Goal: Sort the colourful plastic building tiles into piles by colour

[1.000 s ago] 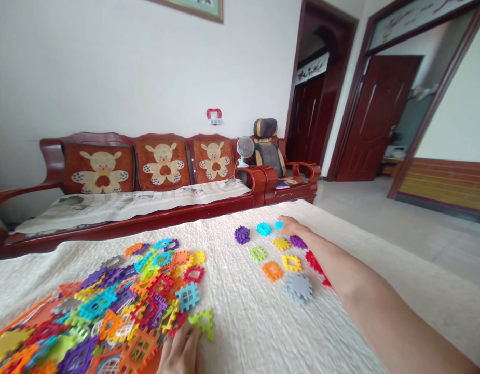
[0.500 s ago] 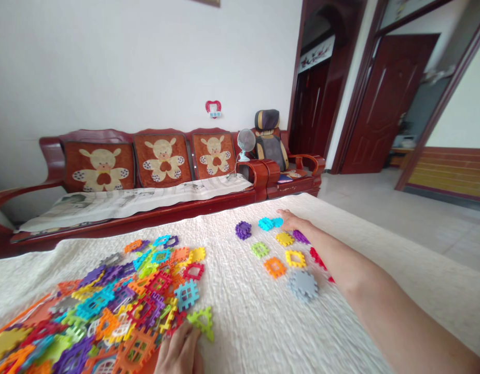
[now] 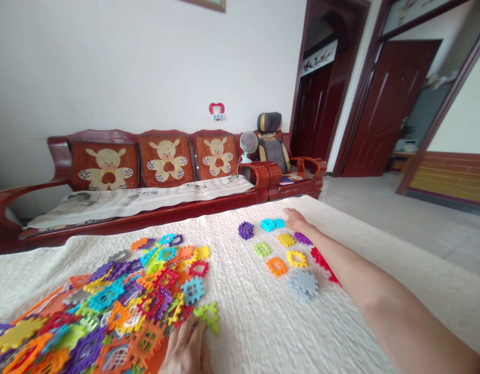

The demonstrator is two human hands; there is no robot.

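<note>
My right hand (image 3: 296, 220) is stretched far out over the white bedspread (image 3: 247, 311), resting beside a small cyan tile (image 3: 278, 223); its fingers lie low and I cannot see them clearly. Around it lie sorted plastic tiles: purple (image 3: 246, 230), cyan (image 3: 268, 225), yellow (image 3: 286, 239), green (image 3: 262, 250), orange (image 3: 276, 266), grey (image 3: 303, 283) and red (image 3: 321, 262) beside my forearm. My left hand (image 3: 187, 350) lies at the bottom edge, fingers flat against the big heap of mixed colourful tiles (image 3: 107, 301), next to a green triangle tile (image 3: 208, 314).
A red wooden sofa (image 3: 146, 176) with bear cushions and newspapers stands behind the bed. A small fan (image 3: 247, 143) and a massage cushion (image 3: 269, 137) sit at its right end. Dark wooden doors (image 3: 380, 104) open to the right over a tiled floor.
My right hand stayed at the far tiles, next to the cyan ones. The view shifted slightly to the left and down. The left hand stayed by the heap.
</note>
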